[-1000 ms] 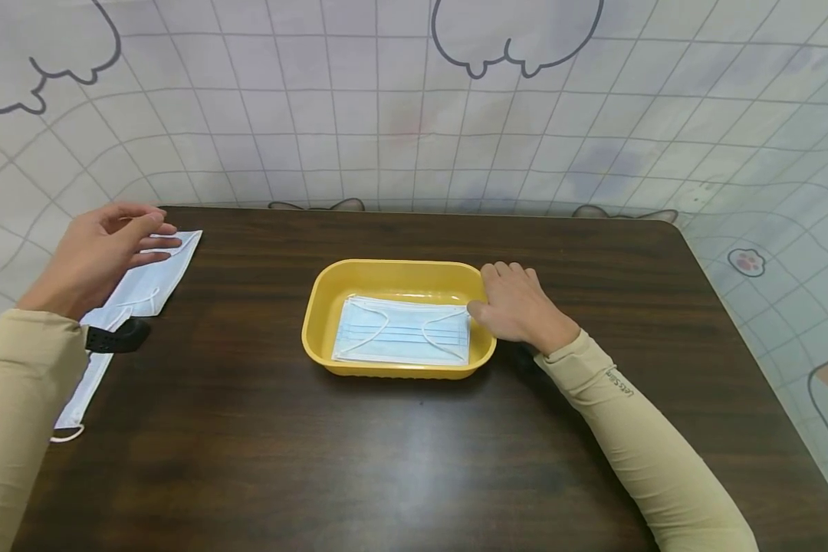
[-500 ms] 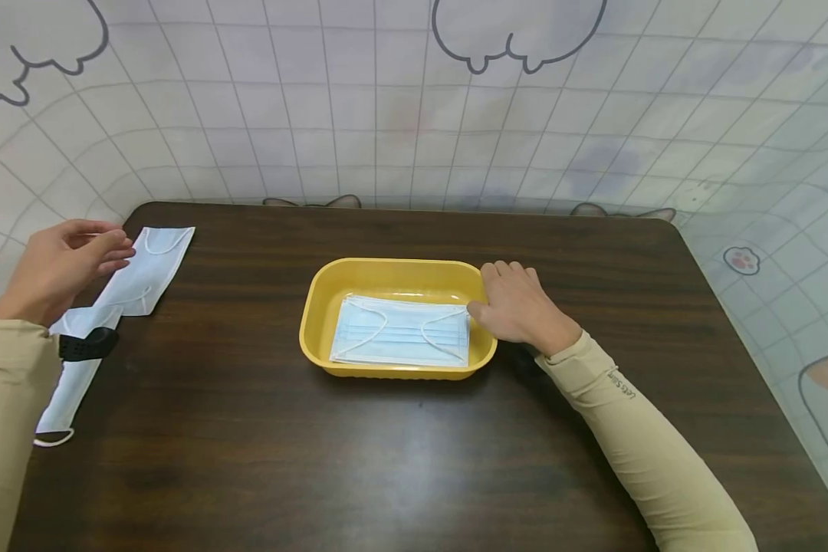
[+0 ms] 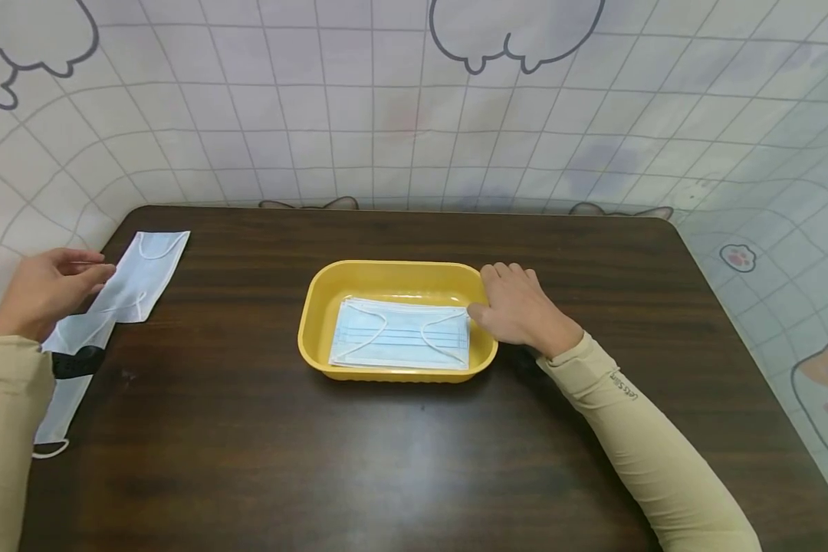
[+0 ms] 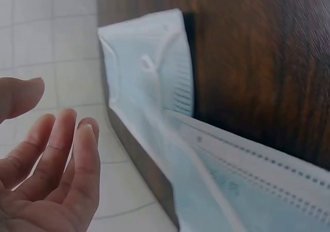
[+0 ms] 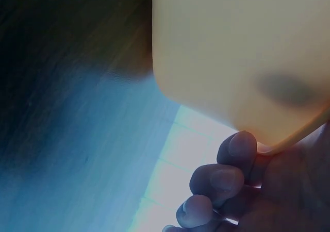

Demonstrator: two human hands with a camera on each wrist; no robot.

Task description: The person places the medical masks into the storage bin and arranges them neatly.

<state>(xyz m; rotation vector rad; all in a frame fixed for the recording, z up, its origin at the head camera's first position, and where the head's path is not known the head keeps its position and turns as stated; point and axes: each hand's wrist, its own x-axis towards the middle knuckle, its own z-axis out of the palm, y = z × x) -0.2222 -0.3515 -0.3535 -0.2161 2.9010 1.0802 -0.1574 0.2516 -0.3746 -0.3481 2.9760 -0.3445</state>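
Note:
On the left side of the table, two light-blue face masks lie end to end, overlapping: the far mask and the near mask. Over their left edge hovers my left hand, its fingers loosely bent and holding nothing. In the left wrist view, a gap separates the thumb from the fingers. My right hand grips the right rim of a yellow plastic basin, thumb over the edge and the other fingers outside. Inside the basin lies a stack of face masks with white ear loops.
The dark wooden table ends at a white gridded cloth behind and at both sides. My left wrist wears a black band, which covers part of the near mask.
My left hand has moved left and toward me, uncovering more of the far mask. My right hand stays on the basin's rim, and the basin has kept its place.

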